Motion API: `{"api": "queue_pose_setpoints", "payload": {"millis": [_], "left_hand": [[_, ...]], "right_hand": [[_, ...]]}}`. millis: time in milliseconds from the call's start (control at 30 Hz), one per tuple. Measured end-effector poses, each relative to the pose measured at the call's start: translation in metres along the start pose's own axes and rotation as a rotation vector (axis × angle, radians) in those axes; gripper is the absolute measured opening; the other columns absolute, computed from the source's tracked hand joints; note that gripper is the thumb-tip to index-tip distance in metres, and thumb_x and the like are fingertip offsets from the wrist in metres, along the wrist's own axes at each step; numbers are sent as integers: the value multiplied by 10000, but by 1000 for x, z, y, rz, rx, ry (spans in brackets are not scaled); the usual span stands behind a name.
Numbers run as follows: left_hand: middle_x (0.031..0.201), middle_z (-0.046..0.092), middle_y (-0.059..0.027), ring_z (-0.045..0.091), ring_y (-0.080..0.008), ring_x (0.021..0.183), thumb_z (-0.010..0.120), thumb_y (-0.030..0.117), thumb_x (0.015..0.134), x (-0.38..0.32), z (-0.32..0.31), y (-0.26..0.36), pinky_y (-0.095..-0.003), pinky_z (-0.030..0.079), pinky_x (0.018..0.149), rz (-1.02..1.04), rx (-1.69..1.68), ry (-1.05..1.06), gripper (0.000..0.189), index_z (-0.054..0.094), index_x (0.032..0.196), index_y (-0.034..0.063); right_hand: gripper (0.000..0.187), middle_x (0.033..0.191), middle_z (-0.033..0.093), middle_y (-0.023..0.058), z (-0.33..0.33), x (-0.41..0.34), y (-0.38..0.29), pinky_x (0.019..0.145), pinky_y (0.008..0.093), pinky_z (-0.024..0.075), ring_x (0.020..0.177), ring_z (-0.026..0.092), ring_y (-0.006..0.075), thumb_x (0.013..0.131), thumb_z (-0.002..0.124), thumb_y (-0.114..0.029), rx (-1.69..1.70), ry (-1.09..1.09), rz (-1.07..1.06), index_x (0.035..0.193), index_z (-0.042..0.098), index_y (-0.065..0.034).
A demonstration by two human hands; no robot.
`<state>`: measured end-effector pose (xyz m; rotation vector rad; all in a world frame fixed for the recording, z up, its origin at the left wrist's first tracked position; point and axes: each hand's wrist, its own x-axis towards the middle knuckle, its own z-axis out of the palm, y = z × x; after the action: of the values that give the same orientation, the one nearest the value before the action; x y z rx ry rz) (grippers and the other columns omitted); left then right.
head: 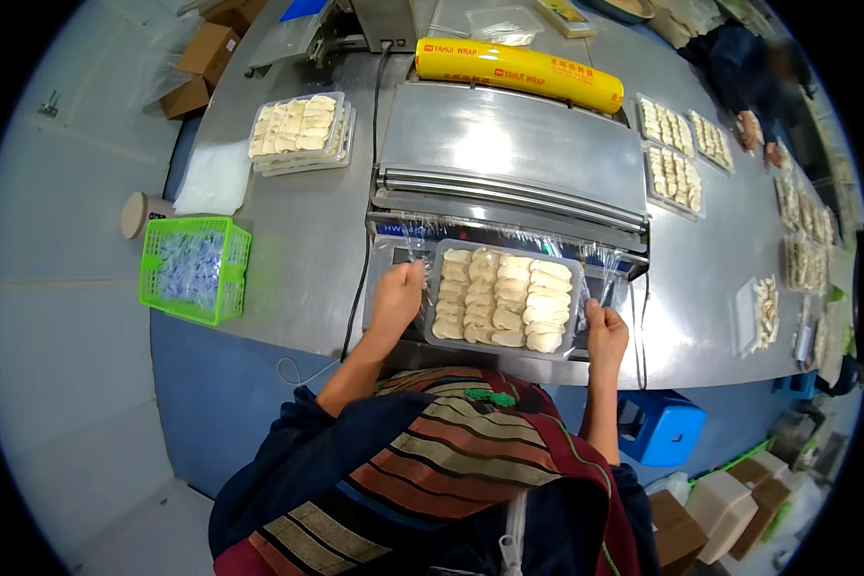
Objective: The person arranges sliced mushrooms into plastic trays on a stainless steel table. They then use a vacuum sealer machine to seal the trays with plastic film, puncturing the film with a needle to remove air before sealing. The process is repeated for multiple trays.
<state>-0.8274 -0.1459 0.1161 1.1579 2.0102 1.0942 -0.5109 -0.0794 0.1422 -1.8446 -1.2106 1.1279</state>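
A clear plastic tray of pale sliced food (504,299) lies before me on the front of a steel film-wrapping machine (507,144). Cling film (504,236) stretches from the machine's front edge over the tray. At the tray's left side, my left hand (401,288) is closed on the film. My right hand (605,324) pinches the film just right of the tray. A yellow roll of cling film (518,74) rests across the back of the machine.
Filled trays (299,133) are stacked at the left, near a green plastic basket (234,270) of small packets. More filled trays (673,176) lie at the right, where a co-worker's hands (749,131) reach over the table. A black cable (363,288) runs left of the machine. A blue stool (662,428) stands below.
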Motion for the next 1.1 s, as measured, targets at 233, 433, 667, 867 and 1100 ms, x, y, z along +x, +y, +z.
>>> {"api": "queue_pose_setpoints", "payload": {"millis": [233, 433, 667, 867, 1100], "left_hand": [[483, 436, -11, 394, -94, 390, 407, 344, 942, -32, 7, 32, -265, 314, 372, -522, -377, 81, 424, 475, 652, 42], [745, 534, -38, 511, -118, 611, 439, 310, 929, -68, 25, 53, -261, 408, 520, -802, -1025, -194, 279, 522, 848, 56], [1215, 525, -116, 549, -189, 1052, 467, 197, 915, -89, 57, 86, -310, 476, 881, -657, -1479, -1022, 383, 447, 1257, 26], [1213, 519, -102, 543, -186, 1048, 461, 198, 921, -89, 61, 87, -314, 468, 888, -636, -1419, -1079, 383, 436, 1265, 33], [1211, 513, -85, 537, -183, 1043, 455, 199, 926, -94, 78, 86, -319, 459, 896, -574, -1333, -1084, 383, 423, 1274, 41]], "right_hand": [[241, 562, 430, -46, -18, -22, 8, 452, 222, 267, 539, 354, 41, 826, 617, -162, 127, 53, 43, 646, 574, -8], [171, 663, 537, -23, -71, -44, 31, 381, 210, 269, 457, 395, 48, 837, 608, -237, 686, -133, 393, 856, 593, -67], [316, 984, 619, 77, -31, -59, 14, 740, 296, 508, 857, 609, 179, 892, 509, -240, 1061, -724, 421, 1132, 539, -36], [325, 1071, 593, 95, -78, -10, 37, 863, 300, 458, 965, 580, 184, 887, 536, -179, 557, -278, -159, 1161, 521, -5], [294, 1023, 624, 140, -99, -18, -48, 838, 317, 483, 949, 594, 201, 913, 505, -186, 583, -640, -162, 1131, 521, 9]]}}
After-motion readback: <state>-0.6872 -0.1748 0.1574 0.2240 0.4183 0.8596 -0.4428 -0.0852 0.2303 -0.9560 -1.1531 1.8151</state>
